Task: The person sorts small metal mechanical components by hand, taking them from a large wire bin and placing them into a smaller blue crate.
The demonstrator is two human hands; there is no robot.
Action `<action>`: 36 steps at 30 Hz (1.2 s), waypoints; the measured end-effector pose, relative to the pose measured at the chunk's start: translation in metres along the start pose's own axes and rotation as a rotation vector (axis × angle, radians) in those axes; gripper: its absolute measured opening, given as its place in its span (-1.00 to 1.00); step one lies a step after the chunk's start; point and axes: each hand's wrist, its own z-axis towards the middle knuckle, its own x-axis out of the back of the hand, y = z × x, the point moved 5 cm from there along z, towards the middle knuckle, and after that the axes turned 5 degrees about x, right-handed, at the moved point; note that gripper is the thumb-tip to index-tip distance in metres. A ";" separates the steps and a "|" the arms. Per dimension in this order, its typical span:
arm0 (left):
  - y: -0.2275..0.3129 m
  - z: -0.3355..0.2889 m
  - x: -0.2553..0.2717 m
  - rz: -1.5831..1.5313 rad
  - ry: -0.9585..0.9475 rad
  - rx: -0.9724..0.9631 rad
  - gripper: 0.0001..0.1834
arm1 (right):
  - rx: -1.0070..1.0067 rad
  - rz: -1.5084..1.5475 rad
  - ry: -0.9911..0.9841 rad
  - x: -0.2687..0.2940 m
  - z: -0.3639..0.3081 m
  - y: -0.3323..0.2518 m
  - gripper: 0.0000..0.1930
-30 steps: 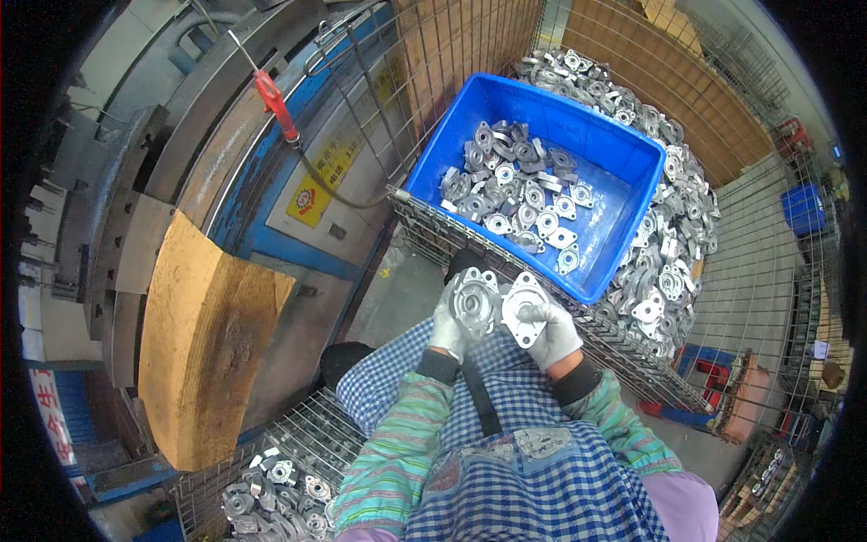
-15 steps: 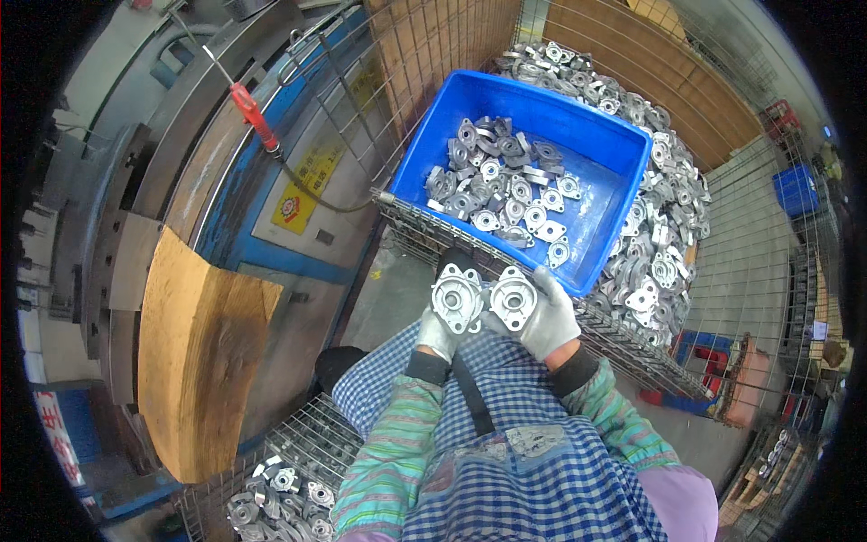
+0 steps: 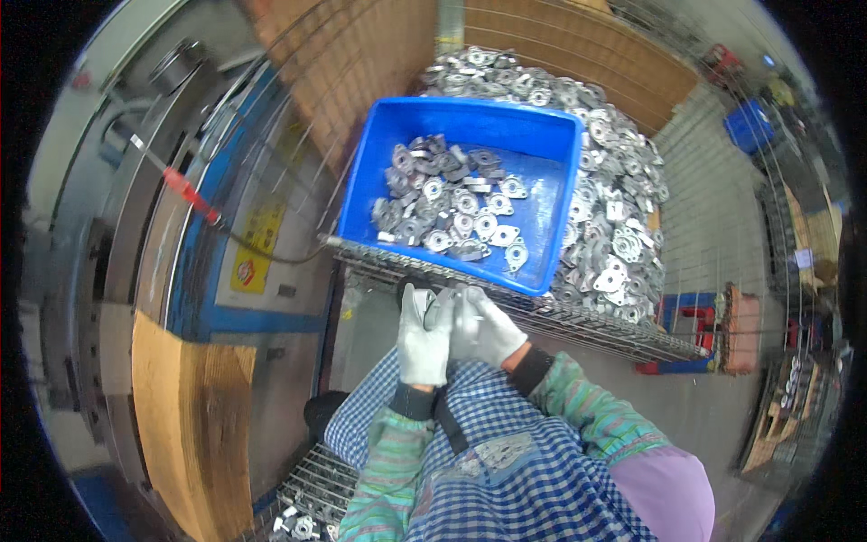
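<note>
**Both gloved hands pressed together at the bin's edge**

We see the left hand [image 3: 424, 339] and the right hand [image 3: 485, 327], both in white gloves, closed together around metal parts [image 3: 441, 305] held between them. Only a sliver of grey metal shows between the gloves, so we cannot tell how many pieces there are. The hands sit just below the near rim of a blue plastic bin [image 3: 542, 212], part-filled with similar flat silvery pieces with round holes. The bin rests on a heap of the same pieces [image 3: 614, 208] inside a wire cage [image 3: 578, 318] lined with brown board. To the left stands a blue and grey machine [image 3: 194, 262] with a red-handled tool [image 3: 191, 196] and a wooden board [image 3: 185, 425] leaning beside it. A second wire basket [image 3: 312, 501] of parts lies near our knees, over grey concrete floor [image 3: 722, 397].
</note>
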 end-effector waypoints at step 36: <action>-0.055 0.049 -0.059 0.399 -0.129 -0.270 -0.61 | 1.256 -0.726 0.224 -0.117 -0.087 -0.332 -0.58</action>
